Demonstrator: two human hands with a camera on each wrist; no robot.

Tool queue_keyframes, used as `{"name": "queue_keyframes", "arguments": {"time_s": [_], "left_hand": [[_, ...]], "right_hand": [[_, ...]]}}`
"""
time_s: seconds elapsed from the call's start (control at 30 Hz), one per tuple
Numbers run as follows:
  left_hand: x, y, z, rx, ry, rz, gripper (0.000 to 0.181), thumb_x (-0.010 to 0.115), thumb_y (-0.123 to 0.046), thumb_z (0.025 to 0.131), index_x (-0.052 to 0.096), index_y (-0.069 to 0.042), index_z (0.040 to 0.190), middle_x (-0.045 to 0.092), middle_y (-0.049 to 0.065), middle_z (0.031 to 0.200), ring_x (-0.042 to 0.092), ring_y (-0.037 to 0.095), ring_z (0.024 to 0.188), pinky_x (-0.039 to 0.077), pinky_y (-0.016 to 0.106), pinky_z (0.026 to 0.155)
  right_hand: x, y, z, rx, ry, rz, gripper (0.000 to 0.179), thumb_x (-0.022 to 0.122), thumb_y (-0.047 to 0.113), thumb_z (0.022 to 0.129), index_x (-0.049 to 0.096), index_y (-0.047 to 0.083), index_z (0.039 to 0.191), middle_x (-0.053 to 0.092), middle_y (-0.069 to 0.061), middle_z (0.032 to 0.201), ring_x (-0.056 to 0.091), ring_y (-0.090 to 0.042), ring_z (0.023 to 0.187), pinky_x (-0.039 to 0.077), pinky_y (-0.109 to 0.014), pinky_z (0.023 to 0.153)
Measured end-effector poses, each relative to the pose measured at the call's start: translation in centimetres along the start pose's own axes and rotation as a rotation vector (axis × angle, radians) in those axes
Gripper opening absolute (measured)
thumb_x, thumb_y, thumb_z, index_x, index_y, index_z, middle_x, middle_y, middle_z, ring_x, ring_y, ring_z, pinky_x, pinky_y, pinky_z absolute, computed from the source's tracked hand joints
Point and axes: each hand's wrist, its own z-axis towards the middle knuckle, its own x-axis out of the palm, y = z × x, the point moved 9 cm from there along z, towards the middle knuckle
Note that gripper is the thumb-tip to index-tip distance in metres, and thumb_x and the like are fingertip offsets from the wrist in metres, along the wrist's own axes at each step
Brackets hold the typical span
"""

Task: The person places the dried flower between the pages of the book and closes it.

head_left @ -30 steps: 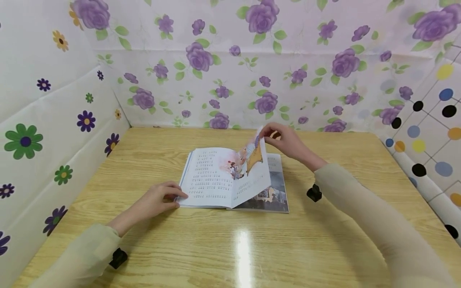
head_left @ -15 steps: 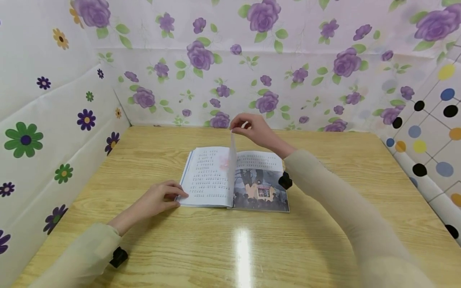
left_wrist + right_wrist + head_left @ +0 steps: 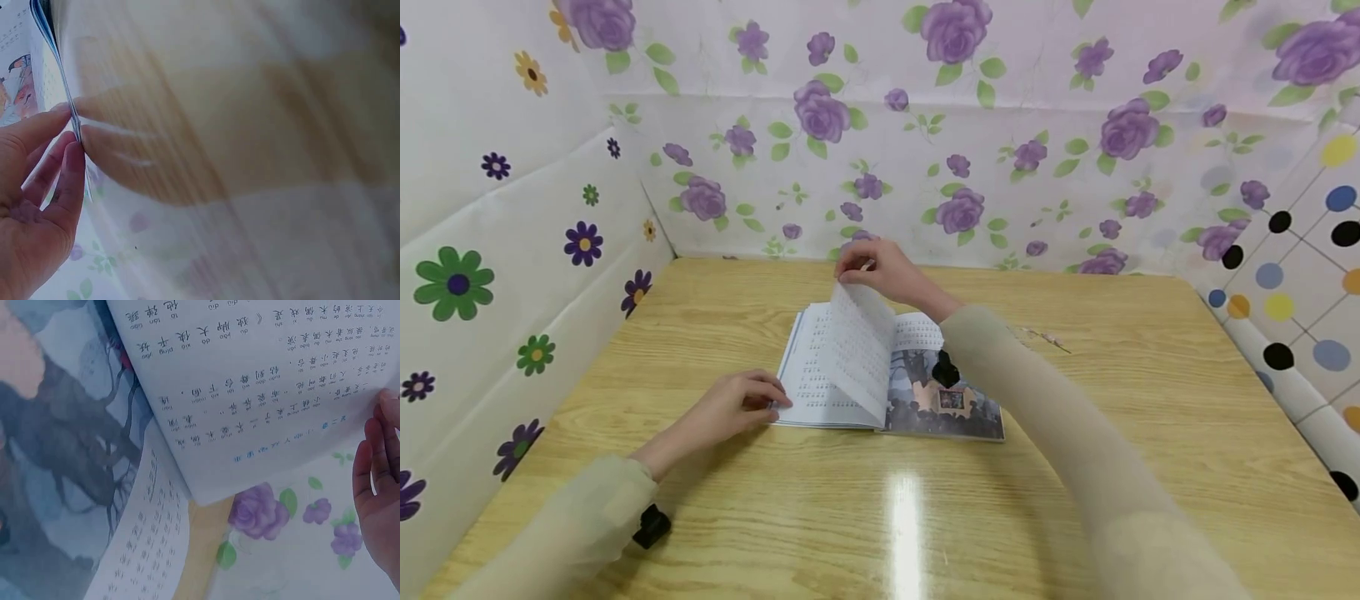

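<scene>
An open picture book [image 3: 942, 421] lies on the table, text on its left side and a dark illustrated scene on its right. My left hand [image 3: 730, 408] holds the book's left edge; in the left wrist view, the thumb and fingers of that hand [image 3: 37, 187] pinch the thin stack of pages and cover [image 3: 65, 81]. My right hand [image 3: 887, 271] pinches the upper outer corner of a raised page [image 3: 859, 354], which leans left over the left side. The right wrist view shows printed text on this page [image 3: 269, 381], with the hand [image 3: 381, 506] at its edge.
The wooden table [image 3: 790, 517] runs back to a flowered cloth wall [image 3: 910, 158]. Patterned cloth also hangs at the left [image 3: 460, 208] and right [image 3: 1307, 333]. A small black device sits at each wrist. A thin sprig-like mark [image 3: 1048, 338] shows on the table beyond my right sleeve.
My right hand has carried the page from the right, through upright, over to the left, uncovering the dark illustration. The left hand has stayed at the book's left edge.
</scene>
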Motion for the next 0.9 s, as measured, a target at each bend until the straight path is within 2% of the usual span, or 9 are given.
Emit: {"name": "queue_keyframes", "arguments": {"time_s": [0.23, 0.43, 0.73, 0.9], "left_hand": [[-0.2, 0.1, 0.4, -0.002, 0.055, -0.049, 0.019, 0.073, -0.003, 0.087, 0.075, -0.015, 0.101, 0.065, 0.011, 0.118, 0.064, 0.025, 0.104, 0.056, 0.036, 0.086], [-0.1, 0.4, 0.5, -0.040, 0.082, -0.051, 0.018, 0.073, -0.004, 0.087, 0.074, -0.016, 0.100, 0.064, 0.011, 0.120, 0.062, 0.021, 0.103, 0.055, 0.032, 0.084], [0.4, 1.0, 0.9, -0.068, 0.098, -0.073, 0.030, 0.073, -0.004, 0.087, 0.071, -0.007, 0.116, 0.068, 0.010, 0.115, 0.065, 0.020, 0.100, 0.055, 0.030, 0.083], [0.3, 1.1, 1.0, -0.070, 0.089, -0.049, 0.023, 0.074, -0.005, 0.086, 0.073, -0.008, 0.109, 0.065, 0.013, 0.121, 0.063, 0.019, 0.099, 0.054, 0.030, 0.081]], "right_hand": [[2.9, -0.8, 1.8, 0.030, 0.098, 0.004, 0.014, 0.064, 0.013, 0.096, 0.071, 0.004, 0.104, 0.070, -0.007, 0.102, 0.063, -0.016, 0.093, 0.052, -0.028, 0.085], [5.6, -1.4, 2.6, 0.046, 0.191, 0.035, 0.013, 0.062, 0.011, 0.097, 0.069, 0.002, 0.103, 0.070, -0.010, 0.101, 0.062, -0.018, 0.091, 0.049, -0.027, 0.084], [8.3, -3.5, 2.8, 0.119, 0.218, -0.001, 0.008, 0.064, 0.011, 0.096, 0.070, 0.007, 0.099, 0.068, -0.006, 0.093, 0.052, -0.012, 0.077, 0.042, -0.021, 0.072], [9.0, -4.2, 2.7, 0.153, 0.215, -0.018, 0.007, 0.065, 0.009, 0.095, 0.070, 0.005, 0.098, 0.067, -0.005, 0.091, 0.050, -0.012, 0.078, 0.041, -0.020, 0.071]]}}
